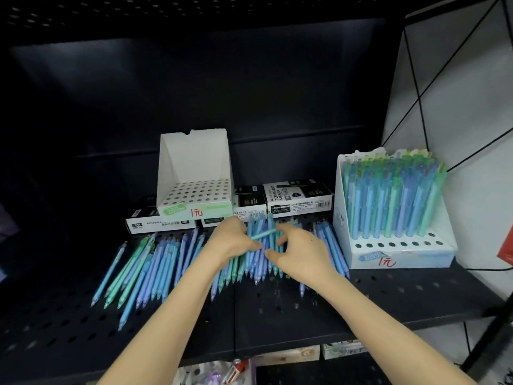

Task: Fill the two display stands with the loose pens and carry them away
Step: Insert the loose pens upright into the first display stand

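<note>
White empty stand (194,159), one; part-filled stand (402,258), one; pen (265,234) in left hand (231,240).

Loose pens (155,268) on shelf (305,315); marker boxes (298,200) behind, one stand (194,162) atop them; second stand (402,257) at right

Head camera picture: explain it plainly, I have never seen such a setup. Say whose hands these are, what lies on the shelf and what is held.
No machine here: a person wears a camera on the head, so you look down at their own bare hands. Blue and green loose pens lie spread on a black perforated shelf. Behind them stand an empty display stand, black marker boxes and, at the right, a nearly full display stand. The left hand pinches one light pen in its fingers; the right hand reaches into the pile, its grip unclear.
</note>
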`<state>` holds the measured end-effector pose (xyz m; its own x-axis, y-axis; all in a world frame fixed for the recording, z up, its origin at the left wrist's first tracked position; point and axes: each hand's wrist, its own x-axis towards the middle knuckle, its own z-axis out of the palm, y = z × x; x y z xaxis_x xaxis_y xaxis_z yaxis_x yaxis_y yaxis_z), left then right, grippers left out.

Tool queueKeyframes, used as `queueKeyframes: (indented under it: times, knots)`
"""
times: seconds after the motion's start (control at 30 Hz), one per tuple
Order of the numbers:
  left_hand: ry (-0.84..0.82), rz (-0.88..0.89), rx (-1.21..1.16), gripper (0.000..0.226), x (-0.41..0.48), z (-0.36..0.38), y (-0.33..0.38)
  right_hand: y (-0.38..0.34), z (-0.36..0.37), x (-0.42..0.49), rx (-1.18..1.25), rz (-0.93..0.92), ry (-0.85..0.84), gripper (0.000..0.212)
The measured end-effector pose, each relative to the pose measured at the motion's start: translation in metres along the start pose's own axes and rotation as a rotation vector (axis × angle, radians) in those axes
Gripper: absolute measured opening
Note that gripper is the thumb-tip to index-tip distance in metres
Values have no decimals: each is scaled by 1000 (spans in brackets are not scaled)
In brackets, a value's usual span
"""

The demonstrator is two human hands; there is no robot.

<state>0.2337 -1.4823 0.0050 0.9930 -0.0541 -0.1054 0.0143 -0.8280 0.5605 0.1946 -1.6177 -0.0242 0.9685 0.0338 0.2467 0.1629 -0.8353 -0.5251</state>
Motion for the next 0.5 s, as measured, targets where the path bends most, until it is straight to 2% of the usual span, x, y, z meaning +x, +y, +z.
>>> queueKeyframes:
  times: [0.07, 0.17, 0.27, 0.5]
  knots:
    - [-21, 18, -17, 25, -1, -1, -1, -1, 2, 1, 1, 4, 0, 57]
    - [-71, 35, 52, 23, -2, -3, 2, -2, 1, 4, 58, 64, -4, 48]
    - [-115, 36, 86, 22, -2, -4, 4, -2, -2, 6, 158, 133, -26, 52]
    - [-181, 25, -100, 27, -11, -11, -5, -3, -9, 7, 221, 246, -52, 53]
